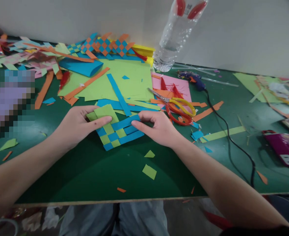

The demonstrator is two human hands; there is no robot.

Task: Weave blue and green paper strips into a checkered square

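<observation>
Between my hands is a paper weave [113, 135] of blue and light green strips, checkered at its lower left, tilted above the green table. My left hand [81, 126] pinches its left side, thumb on a green strip and fingers behind. At the right, my right hand [156, 126] grips the loose blue strip ends between thumb and fingers. Just behind the weave lies a single blue strip [118, 93]. Scissors [175, 106] with yellow and orange handles rest beyond my right hand, blades slightly apart.
Green paper sheets [132, 77] lie behind, with finished woven pieces [105, 46] along the wall. A water bottle [175, 39] stands at the back. To the right are a glue gun [195, 80], its black cord [229, 131] and a purple box [283, 149]. Paper scraps [149, 172] lie in front.
</observation>
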